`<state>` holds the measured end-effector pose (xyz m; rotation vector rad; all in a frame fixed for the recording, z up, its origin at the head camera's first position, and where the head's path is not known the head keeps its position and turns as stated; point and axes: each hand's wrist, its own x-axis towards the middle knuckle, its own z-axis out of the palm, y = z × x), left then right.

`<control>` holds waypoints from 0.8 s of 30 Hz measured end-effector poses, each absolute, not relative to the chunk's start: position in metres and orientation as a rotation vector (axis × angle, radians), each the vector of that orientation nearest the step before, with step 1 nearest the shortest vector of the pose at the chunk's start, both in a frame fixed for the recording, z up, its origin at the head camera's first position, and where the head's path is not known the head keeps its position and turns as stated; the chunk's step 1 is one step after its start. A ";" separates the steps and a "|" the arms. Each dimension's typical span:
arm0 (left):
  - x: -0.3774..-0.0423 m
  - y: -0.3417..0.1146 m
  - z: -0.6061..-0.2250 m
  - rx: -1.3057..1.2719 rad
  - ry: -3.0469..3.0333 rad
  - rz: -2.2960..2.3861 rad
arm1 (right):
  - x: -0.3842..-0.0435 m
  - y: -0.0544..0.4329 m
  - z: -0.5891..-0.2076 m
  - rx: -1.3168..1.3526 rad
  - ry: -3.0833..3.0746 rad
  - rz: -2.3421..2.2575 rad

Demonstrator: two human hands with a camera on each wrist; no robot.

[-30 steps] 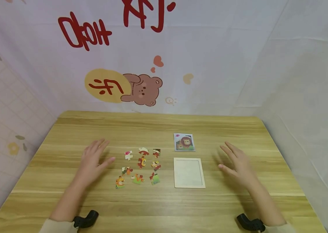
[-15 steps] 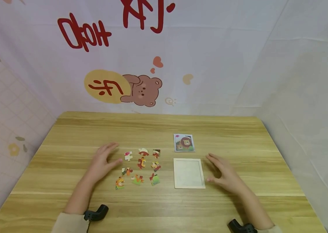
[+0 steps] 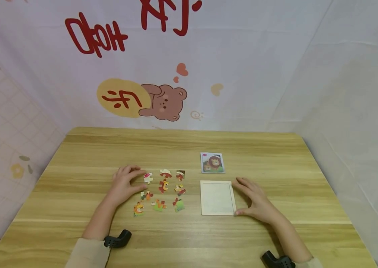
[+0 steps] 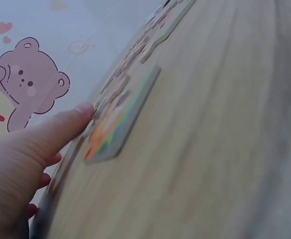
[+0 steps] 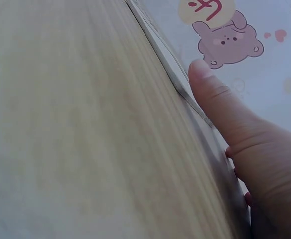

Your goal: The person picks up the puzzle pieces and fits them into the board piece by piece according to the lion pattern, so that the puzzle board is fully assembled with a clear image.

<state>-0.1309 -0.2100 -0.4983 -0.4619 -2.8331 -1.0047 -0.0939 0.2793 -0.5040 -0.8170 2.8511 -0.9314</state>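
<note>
Red "乐" (image 3: 124, 99) on yellow oval (image 3: 121, 85), larger red characters (image 3: 185, 16) on backdrop (image 3: 252, 67)

Head view: topmost red characters (image 3: 170, 15) cut off by upper edge, sleeves (image 3: 88, 253) by lower. Left hand (image 3: 125, 186): contact with pink-flowered piece (image 3: 148, 180) too small to tell. Right wrist view: tray (image 5: 164, 55) runs off top; fingers (image 5: 237, 174) mostly behind thumb (image 5: 218, 94).

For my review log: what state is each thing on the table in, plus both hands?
Puzzle pieces: nine, loose, picture side up.
Puzzle frame: flat, no piece in it.
Lion card: flat, face up.
Left hand: beside the pieces, contact unclear.
Right hand: at the frame's right edge, grip unclear.
</note>
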 end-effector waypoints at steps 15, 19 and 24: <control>-0.134 -0.204 -0.504 -0.405 -2.773 -1.002 | -0.092 0.278 -0.505 -0.820 2.859 -0.850; -0.134 -0.203 -0.504 -0.387 -2.760 -1.034 | -0.092 0.278 -0.506 -0.826 2.862 -0.868; -0.132 -0.203 -0.501 -0.368 -2.747 -1.095 | -0.093 0.278 -0.506 -0.825 2.864 -0.863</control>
